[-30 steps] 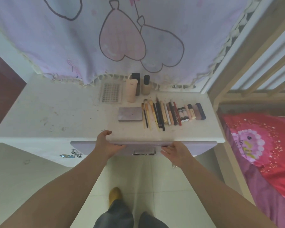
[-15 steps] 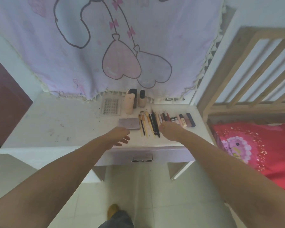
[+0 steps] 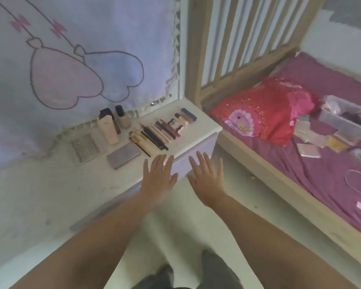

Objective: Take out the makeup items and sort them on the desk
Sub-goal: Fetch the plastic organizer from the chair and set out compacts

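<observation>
On the white desk (image 3: 40, 184) lie sorted makeup items: a grey palette (image 3: 123, 155), a row of brushes and pencils (image 3: 152, 138), small tubes and lipsticks (image 3: 180, 122), a beige tube (image 3: 108, 130), a foundation bottle (image 3: 122, 117) and a dotted sheet (image 3: 84, 148). My left hand (image 3: 157, 176) is held flat with fingers spread over the desk's front edge, holding nothing. My right hand (image 3: 207, 177) is spread flat beside it, off the desk over the floor, also empty.
A purple cloth with heart drawings (image 3: 71, 69) hangs behind the desk. To the right stands a wooden bed (image 3: 258, 163) with a red pillow (image 3: 263, 111), a clear box (image 3: 346, 119) and scattered small items on the purple sheet.
The view has swung to the right and the bed has come into sight. Both hands left the drawer front and the desk items and now hover flat and spread.
</observation>
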A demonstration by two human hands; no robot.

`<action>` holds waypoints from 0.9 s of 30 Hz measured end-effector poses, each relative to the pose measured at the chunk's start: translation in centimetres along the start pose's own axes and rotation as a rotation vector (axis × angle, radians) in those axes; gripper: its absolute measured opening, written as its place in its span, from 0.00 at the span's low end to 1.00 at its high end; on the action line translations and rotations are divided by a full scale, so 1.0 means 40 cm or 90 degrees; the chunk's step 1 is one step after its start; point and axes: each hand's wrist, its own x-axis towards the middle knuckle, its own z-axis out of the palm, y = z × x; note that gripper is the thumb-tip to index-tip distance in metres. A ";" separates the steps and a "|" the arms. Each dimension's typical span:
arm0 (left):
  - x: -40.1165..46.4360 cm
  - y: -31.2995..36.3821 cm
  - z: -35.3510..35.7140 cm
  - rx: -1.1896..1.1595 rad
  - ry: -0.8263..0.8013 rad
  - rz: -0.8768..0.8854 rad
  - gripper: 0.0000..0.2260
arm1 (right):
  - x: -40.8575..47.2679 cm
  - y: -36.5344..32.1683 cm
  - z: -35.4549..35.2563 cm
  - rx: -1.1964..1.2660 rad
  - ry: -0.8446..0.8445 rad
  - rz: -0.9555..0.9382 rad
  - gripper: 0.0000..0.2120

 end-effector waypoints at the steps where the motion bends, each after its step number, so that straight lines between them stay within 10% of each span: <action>1: -0.001 0.008 0.013 0.016 -0.003 0.046 0.23 | -0.032 -0.006 0.013 -0.001 -0.006 0.043 0.30; 14: -0.263 0.276 0.104 0.045 -0.216 0.509 0.27 | -0.679 -0.118 0.171 0.214 -0.147 0.665 0.29; 27: -0.971 0.472 0.110 0.084 -0.295 0.872 0.27 | -1.402 -0.545 0.271 0.348 -0.093 1.112 0.28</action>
